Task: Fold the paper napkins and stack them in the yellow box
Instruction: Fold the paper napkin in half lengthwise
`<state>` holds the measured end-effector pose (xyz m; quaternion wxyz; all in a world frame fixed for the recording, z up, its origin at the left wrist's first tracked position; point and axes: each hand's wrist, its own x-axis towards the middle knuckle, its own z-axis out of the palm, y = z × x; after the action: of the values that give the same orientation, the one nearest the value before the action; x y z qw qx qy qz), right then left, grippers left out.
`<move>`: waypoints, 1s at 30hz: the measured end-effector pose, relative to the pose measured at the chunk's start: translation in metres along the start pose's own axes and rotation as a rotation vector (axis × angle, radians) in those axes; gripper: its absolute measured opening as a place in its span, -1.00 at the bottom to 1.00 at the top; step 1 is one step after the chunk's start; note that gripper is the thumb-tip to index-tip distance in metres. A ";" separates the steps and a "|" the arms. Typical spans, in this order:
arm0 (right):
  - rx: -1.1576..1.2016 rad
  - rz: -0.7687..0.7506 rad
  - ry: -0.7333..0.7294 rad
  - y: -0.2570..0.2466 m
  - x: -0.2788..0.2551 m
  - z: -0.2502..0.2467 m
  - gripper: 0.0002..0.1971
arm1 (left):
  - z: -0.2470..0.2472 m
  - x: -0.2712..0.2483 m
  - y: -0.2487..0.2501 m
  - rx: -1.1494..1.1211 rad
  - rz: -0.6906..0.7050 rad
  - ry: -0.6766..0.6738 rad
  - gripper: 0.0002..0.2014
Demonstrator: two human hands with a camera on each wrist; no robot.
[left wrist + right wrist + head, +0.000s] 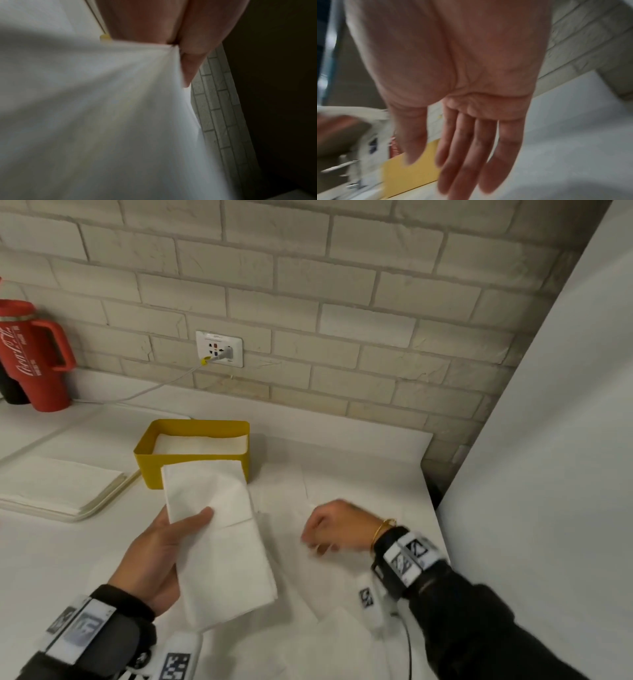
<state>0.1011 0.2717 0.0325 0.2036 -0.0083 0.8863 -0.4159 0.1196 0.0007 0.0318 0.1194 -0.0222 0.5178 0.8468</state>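
Observation:
My left hand [171, 542] holds a folded white napkin [215, 539] above the table, thumb on top and fingers underneath. Its far end overlaps the front wall of the yellow box [191, 428], which has white napkins [202, 443] lying inside. In the left wrist view the napkin [102, 121] fills the frame, pinched under my thumb [193, 54]. My right hand [325, 529] hovers, blurred, to the right of the napkin. In the right wrist view its fingers [465, 155] are straight and hold nothing, with the yellow box [409, 173] beyond them.
A stack of flat napkins [58, 487] lies on a tray [102, 505] left of the box. More white sheets [342, 638] lie near the front edge. A red tumbler [34, 354] stands at the back left. A white panel [548, 474] bounds the right side.

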 end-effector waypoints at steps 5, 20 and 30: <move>-0.385 0.211 0.349 0.047 0.052 -0.083 -0.77 | -0.008 0.000 0.006 -0.073 0.010 -0.010 -0.57; -0.512 0.471 0.319 0.093 0.115 -0.087 -0.33 | -0.022 0.002 0.036 -0.075 0.045 0.088 -0.73; -0.299 -0.354 0.775 -0.051 0.022 0.000 -0.85 | -0.001 0.006 0.007 -0.005 0.022 0.203 -0.74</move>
<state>0.0733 0.2343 0.0631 -0.2212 -0.0327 0.9324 -0.2839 0.1121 -0.0021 0.0368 0.0568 -0.1023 0.5253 0.8428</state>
